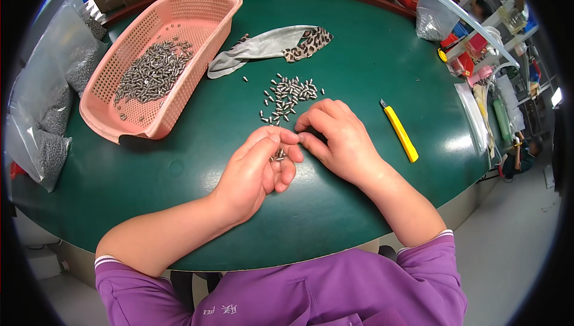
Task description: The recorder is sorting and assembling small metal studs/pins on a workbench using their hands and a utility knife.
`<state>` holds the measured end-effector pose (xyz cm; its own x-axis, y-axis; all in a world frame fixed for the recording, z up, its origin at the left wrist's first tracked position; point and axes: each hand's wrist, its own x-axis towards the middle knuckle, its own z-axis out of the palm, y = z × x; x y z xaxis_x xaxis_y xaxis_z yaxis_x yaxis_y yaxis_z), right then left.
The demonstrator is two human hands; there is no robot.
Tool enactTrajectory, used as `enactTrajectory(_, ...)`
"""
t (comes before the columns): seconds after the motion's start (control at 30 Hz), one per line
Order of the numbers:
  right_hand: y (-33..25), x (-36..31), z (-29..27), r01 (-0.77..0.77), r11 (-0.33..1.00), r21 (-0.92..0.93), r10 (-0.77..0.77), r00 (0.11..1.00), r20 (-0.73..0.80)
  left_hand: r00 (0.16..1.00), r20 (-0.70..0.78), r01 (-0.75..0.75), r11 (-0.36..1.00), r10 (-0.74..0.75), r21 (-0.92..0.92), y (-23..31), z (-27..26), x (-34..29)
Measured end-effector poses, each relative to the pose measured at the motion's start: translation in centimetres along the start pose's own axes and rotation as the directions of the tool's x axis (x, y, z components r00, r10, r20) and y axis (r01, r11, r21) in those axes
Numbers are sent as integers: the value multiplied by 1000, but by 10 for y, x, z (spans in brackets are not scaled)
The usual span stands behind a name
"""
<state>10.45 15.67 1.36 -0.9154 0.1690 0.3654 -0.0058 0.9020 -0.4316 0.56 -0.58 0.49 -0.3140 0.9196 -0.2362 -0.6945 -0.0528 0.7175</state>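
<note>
In my left hand, the half-curled fingers cup a few small silvery metal parts, short and bullet-shaped. Its thumb and index finger come together at the top. My right hand meets those fingertips with its thumb and index finger pinched; anything between them is too small to make out. Just beyond both hands lies a loose pile of the same metal parts on the green table. A pink plastic basket at the far left holds many more metal parts.
A yellow utility knife lies right of my right hand. Behind the pile is a grey cloth piece with leopard-print trim. Clear bags of metal parts line the left edge. Another filled bag and cluttered shelves stand at the right.
</note>
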Motion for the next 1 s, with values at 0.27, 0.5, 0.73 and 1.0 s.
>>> enactTrajectory(0.27,-10,-1,-5,-278,757,591,260,958,117,998,-65,22,993,-14,119,-1,0,1)
enactTrajectory(0.5,-5,-3,-3,23,887,461,-18,1000,-15,1000,-6,13,991,-13,132,-1,0,1)
enactTrajectory(0.73,2,0,3,-77,968,240,90,995,-40,999,-4,43,998,-43,44,0,-1,1)
enactTrajectory(1.0,1,0,6,-25,1000,6,25,1000,2,999,12,29,999,-30,30,2,-2,1)
